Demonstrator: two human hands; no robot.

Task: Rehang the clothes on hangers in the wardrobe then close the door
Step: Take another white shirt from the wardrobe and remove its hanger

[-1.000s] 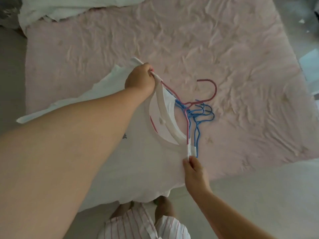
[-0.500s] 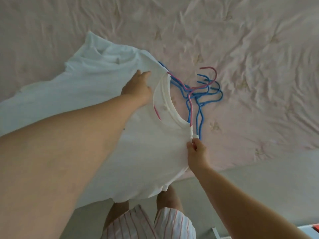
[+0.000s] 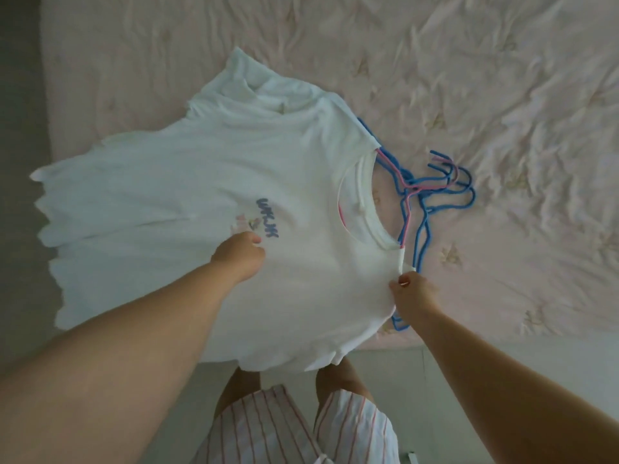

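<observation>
White T-shirt (image 3: 201, 195), frame centre, on pink hanger (image 3: 406, 209): right hand (image 3: 413, 293) pinches shoulder; left hand (image 3: 239, 254) curled on the chest, grip unclear. Risk: neckline slips off hanger, snagging blue hangers (image 3: 432, 202).

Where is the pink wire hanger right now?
Head view, right of centre: the pink wire hanger sits partly inside the white T-shirt collar, atop blue wire hangers.

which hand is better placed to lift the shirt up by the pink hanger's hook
Likely the left hand: it only rests on the white t-shirt chest. The right hand pinches the shoulder by the pink hanger, steadying it.
</observation>
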